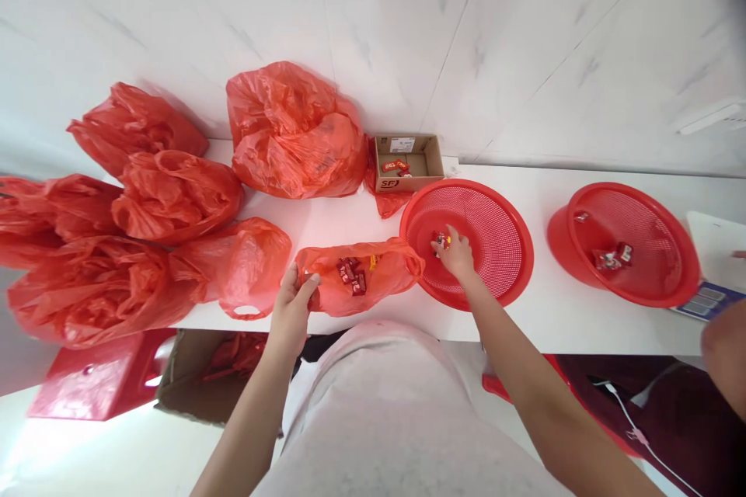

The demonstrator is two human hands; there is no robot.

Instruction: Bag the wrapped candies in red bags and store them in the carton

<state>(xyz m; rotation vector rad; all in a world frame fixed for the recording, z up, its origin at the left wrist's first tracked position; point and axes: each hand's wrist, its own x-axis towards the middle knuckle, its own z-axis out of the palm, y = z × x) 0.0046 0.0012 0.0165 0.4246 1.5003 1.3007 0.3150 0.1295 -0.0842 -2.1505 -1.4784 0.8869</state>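
Note:
My left hand (pixel 296 295) grips the left end of a red plastic bag (pixel 388 291), thumb over its edge. The bag lies open on the white table, with several small dark-red wrapped packets (pixel 353 277) and a yellow one (pixel 374 261) inside. Down in a red perforated plastic basket (pixel 521 237), my right hand (pixel 458 255) has its fingers apart at a few small wrapped packets (pixel 438 243). Its fingertips are at or touching them; I cannot tell whether one is gripped. The bag's right handle rests against the basket's rim.
Full red bags (pixel 294 132) crowd the left and back. A small cardboard box (pixel 409 163) with red packets stands behind the basket. Another red basket (pixel 623 245) holds a few packets at right, near a person's arm (pixel 726 349). Below the table are a red stool (pixel 87 377) and a carton (pixel 201 388).

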